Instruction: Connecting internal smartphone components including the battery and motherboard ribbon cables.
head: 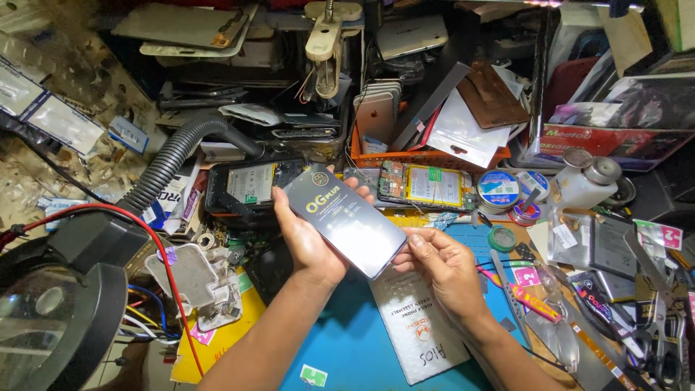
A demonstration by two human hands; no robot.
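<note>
Screen-protector sleeve: a flat dark package (346,217) with gold lettering at its upper end, held tilted above the counter (347,347), between both hands.
Left hand: left hand (308,239) cups the sleeve from below along its left edge; its grip is pressed onto the sleeve, thumb on the near edge, fingertips showing past the top.
Right hand: right hand (443,266) pinches the sleeve's lower right corner between thumb and fingers.
Beneath: a white flat packet (420,333) lies on the blue mat just under the hands.
Behind: an opened phone (250,185) with its insides showing lies just left of the sleeve, another opened phone (427,186) just right.
Left side: a grey ribbed hose (174,156) and a round magnifier lamp (51,318).
Right side: tweezers (507,286) and scissors (662,318).
</note>
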